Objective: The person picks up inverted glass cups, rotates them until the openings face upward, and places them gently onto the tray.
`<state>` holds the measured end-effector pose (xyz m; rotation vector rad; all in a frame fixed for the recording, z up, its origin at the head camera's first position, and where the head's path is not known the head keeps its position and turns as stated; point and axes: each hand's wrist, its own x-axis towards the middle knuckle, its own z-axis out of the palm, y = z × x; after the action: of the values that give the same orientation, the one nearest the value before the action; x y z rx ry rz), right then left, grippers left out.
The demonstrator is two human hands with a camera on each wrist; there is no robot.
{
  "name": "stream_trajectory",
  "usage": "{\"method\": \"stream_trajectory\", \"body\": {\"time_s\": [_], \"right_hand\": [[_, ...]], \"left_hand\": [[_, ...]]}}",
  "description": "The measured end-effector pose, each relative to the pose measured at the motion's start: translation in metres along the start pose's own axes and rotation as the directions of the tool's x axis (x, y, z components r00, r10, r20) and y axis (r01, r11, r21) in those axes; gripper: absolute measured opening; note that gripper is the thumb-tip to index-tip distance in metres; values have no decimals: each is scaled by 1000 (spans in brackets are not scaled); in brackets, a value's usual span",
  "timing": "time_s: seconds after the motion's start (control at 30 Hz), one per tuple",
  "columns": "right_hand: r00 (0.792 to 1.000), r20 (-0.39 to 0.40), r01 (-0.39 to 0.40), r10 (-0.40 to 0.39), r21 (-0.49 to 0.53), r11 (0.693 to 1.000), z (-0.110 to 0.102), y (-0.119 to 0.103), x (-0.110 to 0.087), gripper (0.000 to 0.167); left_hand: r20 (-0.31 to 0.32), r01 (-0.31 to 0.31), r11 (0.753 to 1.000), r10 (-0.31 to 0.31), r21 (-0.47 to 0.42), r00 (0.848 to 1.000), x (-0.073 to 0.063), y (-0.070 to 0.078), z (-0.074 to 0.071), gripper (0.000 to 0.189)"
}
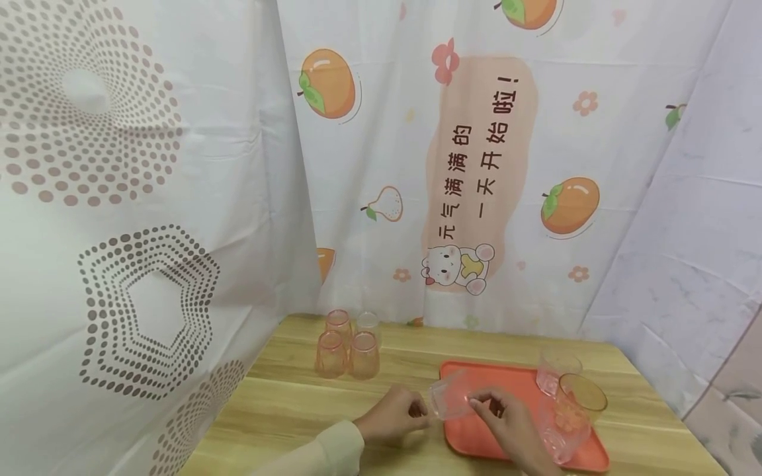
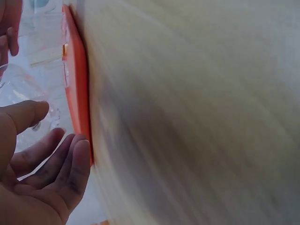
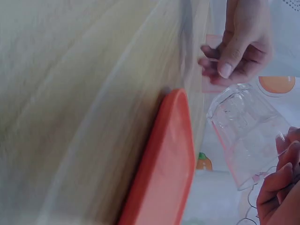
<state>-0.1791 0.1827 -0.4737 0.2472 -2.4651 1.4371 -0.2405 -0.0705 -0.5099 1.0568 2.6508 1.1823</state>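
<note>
Clear glass point(image 1: 450, 398) sits lower right of centre in head frame, overlapping the left edge of the red tray point(image 1: 476, 441); long axis tilted, closer to sideways than upright, thick base end pointing left and slightly down, rim end right and up. Right hand point(image 1: 508, 418) grasping it, thumb and fingertips pinched at rim end. Left hand point(image 1: 394, 415) released, thumb and fingers apart, near the base end
</note>
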Motion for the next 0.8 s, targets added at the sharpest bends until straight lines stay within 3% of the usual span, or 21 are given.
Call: {"method": "stream_trajectory", "body": {"time_s": [0.17,0.3,0.5,0.73,0.8], "right_hand": [[984,-37,169,-172,-68,983,-5,6,2,6],[967,-48,243,-251,-122,962,-11,9,5,9],[958,-33,273,-284,-183,944,-20,10,10,10],[934,-31,336,-355,-257,906,-29,15,16,16],[937,-24,329,-348,-269,905,-32,15,17,16]], "left_hand": [[44,-11,998,9,58,999,-1,1,12,18],[75,-14,994,6,104,997,1,0,21,24],[83,-11,984,-4,179,997,6,2,29,30],[99,-27,975,5,219,995,12,8,32,36],[97,-21,972,-2,234,995,13,9,34,37]]}}
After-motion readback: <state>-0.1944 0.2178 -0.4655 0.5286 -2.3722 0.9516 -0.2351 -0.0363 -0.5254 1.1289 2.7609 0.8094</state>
